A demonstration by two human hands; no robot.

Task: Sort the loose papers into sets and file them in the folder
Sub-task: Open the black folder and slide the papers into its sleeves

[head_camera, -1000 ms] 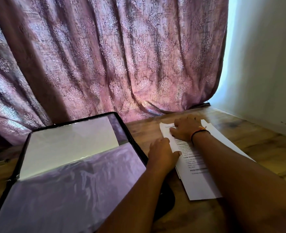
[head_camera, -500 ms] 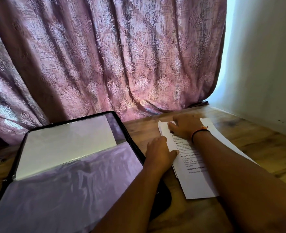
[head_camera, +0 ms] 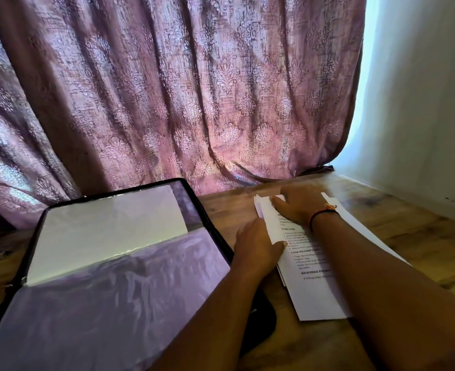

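Pressing papers [head_camera: 314,295] flat: right hand [head_camera: 300,207] fingers [head_camera: 280,203] straight on top; left hand [head_camera: 257,243] thumb pinching left edge.

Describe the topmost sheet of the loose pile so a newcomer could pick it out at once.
On the wooden table before the purple curtain, right of the open black folder, lies a pile of papers under the left hand and right hand. The topmost sheet alone shows black printed headings; those beneath peek out only as plain white edges.

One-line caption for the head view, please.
Left hand and right hand on printed papers on a wooden table, beside an open black folder.
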